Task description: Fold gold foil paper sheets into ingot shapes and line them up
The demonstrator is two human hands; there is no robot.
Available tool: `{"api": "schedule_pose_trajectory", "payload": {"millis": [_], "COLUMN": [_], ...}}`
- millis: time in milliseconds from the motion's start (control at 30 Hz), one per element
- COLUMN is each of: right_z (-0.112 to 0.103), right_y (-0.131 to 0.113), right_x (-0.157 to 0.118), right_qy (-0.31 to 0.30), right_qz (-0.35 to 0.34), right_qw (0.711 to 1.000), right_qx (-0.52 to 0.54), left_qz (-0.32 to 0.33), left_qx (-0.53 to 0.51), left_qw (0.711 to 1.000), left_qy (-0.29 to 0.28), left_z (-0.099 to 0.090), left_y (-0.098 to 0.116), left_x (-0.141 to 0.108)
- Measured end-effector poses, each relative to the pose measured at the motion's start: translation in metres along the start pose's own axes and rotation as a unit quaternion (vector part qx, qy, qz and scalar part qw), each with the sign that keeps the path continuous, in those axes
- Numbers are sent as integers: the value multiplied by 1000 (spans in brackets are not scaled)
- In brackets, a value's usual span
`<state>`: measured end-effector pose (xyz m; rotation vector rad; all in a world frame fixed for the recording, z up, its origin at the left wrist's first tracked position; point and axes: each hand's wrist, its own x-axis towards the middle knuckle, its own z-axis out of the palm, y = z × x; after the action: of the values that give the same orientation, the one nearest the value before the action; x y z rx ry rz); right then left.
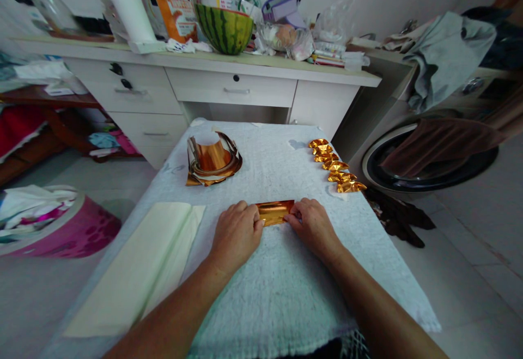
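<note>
A strip of shiny gold foil paper (277,213) is stretched between my two hands just above or on the cloth. My left hand (239,228) pinches its left end, and my right hand (312,223) pinches the right end; the fingers of both are closed on it. Toward the back left stands a curled stack of gold foil sheets (214,158). At the back right, several folded gold foil pieces (338,168) lie in a slanting row. Left of my left hand rests a pile of pale yellow paper sheets (134,261).
The table wears a light blue cloth (269,174). Behind it is a white cabinet (232,89) with half a watermelon (224,29) and an orange snack bag (174,2) on top. A pink bin (77,228) stands left, a washing machine (368,146) right.
</note>
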<state>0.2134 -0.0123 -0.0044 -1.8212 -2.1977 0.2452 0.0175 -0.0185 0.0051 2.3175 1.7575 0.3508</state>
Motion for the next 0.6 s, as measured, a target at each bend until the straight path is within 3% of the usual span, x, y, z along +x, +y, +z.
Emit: {"api": "schedule_pose_trajectory", "payload": {"millis": [600], "right_z": [-2], "right_y": [-6], "right_x": [-2], "right_qy": [9], "right_qz": [17], "right_qw": [1000], "right_qx": [-1], "left_qz": [-3], "left_qx": [-50], "left_qw": [999], "left_qy": [-4], "left_z": [-1], "left_y": [-3], "left_x": [0]}}
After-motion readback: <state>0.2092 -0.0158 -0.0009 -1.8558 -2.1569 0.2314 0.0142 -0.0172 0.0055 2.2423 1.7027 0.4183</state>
